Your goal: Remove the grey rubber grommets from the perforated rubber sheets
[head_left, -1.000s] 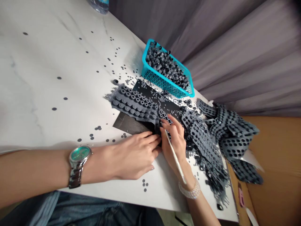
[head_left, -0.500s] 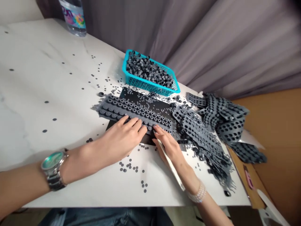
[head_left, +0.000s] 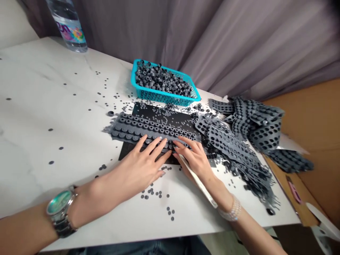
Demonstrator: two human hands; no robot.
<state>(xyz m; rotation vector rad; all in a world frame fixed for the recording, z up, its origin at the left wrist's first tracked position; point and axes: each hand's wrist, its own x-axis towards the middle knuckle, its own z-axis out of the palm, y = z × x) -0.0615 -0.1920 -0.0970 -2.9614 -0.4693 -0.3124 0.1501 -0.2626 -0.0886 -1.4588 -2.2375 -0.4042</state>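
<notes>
A dark grey rubbery sheet [head_left: 127, 128] with rows of raised round rings lies across a black board [head_left: 183, 122]. My left hand [head_left: 143, 163] rests flat with spread fingers, its fingertips on the near edge of the sheet. In my right hand [head_left: 195, 161] is a long, thin white tool [head_left: 203, 188], held against the palm and pointing at the sheet. Its tip is hidden under the fingers, so its kind is unclear. Those fingers also touch the sheet near its right end.
Behind the board stands a turquoise basket [head_left: 166, 95] full of small dark rings. Perforated grey sheets [head_left: 228, 141] are piled to the right. Small black discs [head_left: 151, 192] lie scattered over the white table [head_left: 32, 106]. A water bottle [head_left: 70, 32] stands at back left; a pink cutter [head_left: 293, 189] lies right.
My left hand has flattened and spread its fingers, the thumb now apart. My right fingers have shifted slightly up over the sheet. The camera view has shifted a little.
</notes>
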